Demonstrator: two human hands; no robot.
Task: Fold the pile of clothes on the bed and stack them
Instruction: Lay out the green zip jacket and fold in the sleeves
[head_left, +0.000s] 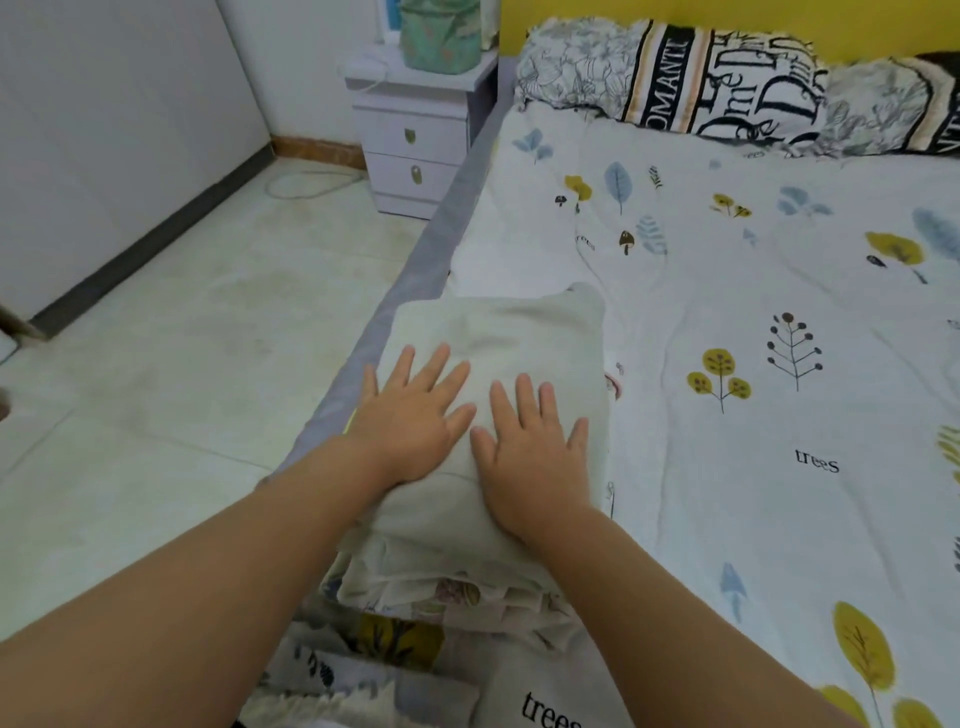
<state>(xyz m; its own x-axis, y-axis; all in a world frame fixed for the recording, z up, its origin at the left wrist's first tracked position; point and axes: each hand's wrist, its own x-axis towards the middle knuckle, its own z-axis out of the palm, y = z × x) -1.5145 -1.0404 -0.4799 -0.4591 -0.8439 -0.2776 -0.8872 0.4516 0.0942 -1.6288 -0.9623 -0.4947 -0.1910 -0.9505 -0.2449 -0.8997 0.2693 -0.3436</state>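
**Head view: both palms flat on the folded stack**

The bed fills the frame's right. At lower centre, on its edge, lies the pale folded garment topping a stack, long axis running up-frame. Left hand and right hand press it, fingers straight, equally near.

My left hand and right hand cover part of the folded cloth; I can't count the layers beneath. The green bag is cut off at the top edge.
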